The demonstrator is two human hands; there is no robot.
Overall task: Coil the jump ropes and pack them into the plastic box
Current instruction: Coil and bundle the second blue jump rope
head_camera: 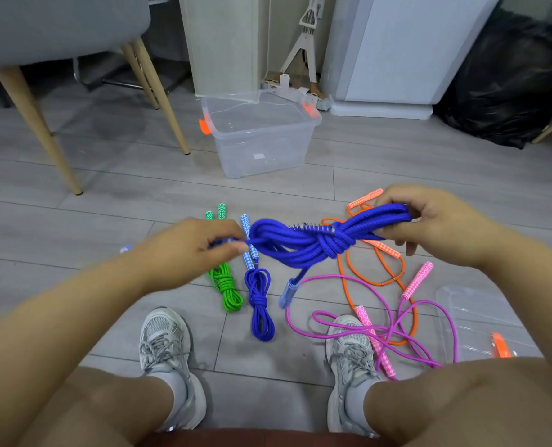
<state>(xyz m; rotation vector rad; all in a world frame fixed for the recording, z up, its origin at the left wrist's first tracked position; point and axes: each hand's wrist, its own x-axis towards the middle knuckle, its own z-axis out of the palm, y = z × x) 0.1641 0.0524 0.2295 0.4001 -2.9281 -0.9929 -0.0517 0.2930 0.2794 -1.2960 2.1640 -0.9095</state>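
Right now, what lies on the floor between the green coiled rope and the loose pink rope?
In the head view, one thing: a coiled blue rope lying on the floor between the green coiled rope and the loose pink rope. The rest is bare floor.

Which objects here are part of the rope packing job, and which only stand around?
Job:
blue rope bundle, held by left hand and right hand
coiled green rope
coiled blue rope
orange rope
pink rope
plastic box
box lid

Around:
chair
black bag
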